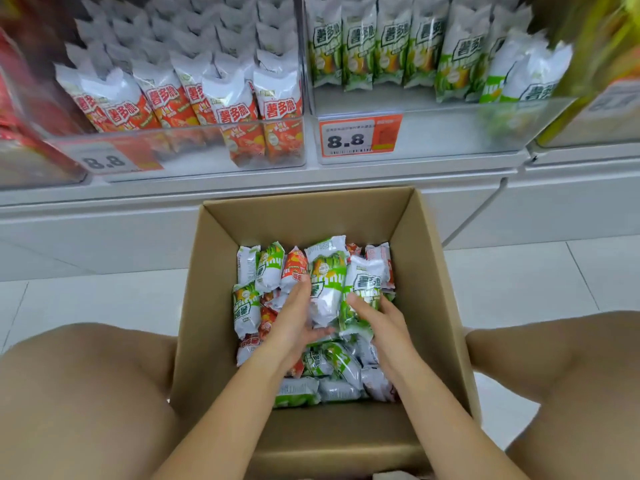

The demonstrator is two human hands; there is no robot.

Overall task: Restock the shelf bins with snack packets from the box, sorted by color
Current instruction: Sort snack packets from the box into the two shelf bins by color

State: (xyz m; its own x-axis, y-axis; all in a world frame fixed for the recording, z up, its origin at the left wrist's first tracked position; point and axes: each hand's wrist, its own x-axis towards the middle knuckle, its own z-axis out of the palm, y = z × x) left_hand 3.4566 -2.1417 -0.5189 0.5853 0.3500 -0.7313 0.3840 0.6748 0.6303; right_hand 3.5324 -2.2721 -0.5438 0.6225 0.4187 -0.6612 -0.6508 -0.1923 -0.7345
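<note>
Hands gather green-and-white foil snack packets [327, 278] in the brown cardboard box [194, 306]: left hand [294, 320] cupping one, right hand [381, 320] gripping another; best lift only greens toward the clear one-o'clock bin [450, 133].

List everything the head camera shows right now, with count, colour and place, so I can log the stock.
cardboard box: one, brown, open, on the floor between the knees
mixed packets: many, green and red with white, loose in the box
red packets: many, standing in the left clear bin
green packets: many, standing in the right clear bin
price tags: two, orange, reading 8.8, on the bin fronts
floor: white tiles
left hand: in the box, fingers on packets
right hand: in the box, on a green packet
</note>
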